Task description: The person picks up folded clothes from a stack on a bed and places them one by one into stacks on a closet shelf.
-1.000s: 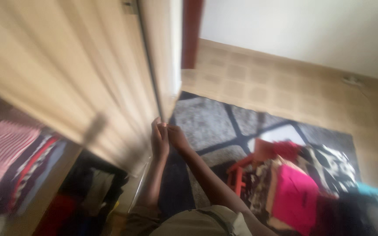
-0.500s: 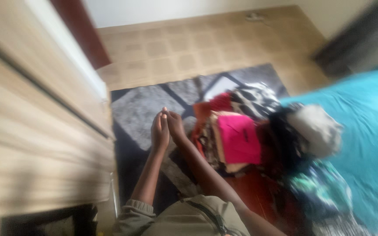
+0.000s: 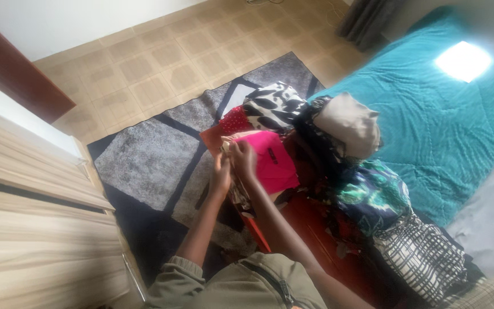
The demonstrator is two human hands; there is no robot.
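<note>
Currently both hands, left hand [image 3: 220, 174] and right hand [image 3: 243, 158], close loosely on the folded pink garment [image 3: 273, 160], bright and smooth, topping the clothes pile [image 3: 367, 194] at the rug's [image 3: 144, 160] bed-side edge.

A grey patterned rug [image 3: 144, 160] covers tan floor tiles [image 3: 161, 57] between a wooden wardrobe [image 3: 30, 229] and a teal bed [image 3: 447, 114] (sunlit, probably through a window).

Soft daylight, blown-out sun patch on teal bedspread [image 3: 430, 114], slight motion blur, softer focus toward edges
</note>
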